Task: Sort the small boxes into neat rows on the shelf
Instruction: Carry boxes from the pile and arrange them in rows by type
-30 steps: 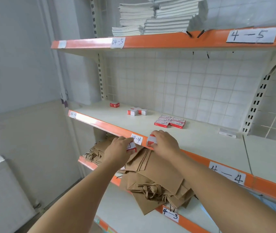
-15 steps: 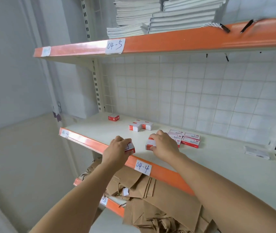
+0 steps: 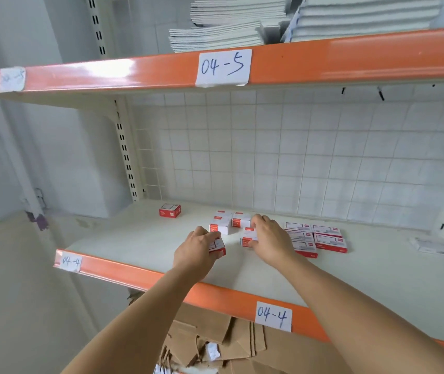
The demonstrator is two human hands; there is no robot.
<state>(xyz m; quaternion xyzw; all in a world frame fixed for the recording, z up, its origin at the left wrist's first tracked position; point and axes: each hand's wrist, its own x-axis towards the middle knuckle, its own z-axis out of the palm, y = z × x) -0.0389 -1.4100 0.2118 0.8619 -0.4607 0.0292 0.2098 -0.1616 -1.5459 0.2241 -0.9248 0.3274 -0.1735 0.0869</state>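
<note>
Cream shelf [image 3: 350, 279] — left hand [image 3: 198, 252] grips one small box [image 3: 218, 247]; right hand [image 3: 271, 238] pinches another box [image 3: 248, 237] beside it.

Both hands [image 3: 198, 249] [image 3: 269, 242] outstretched, fingers curled (seemingly gripping)

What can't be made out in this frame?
- Box print: too small, head view.
- Box in left hand: mostly hidden by its fingers.
- Flat boxes: near row partly behind right hand.
- Paper stacks: cut off by top edge.
- White item: blurred, unidentifiable.
</note>
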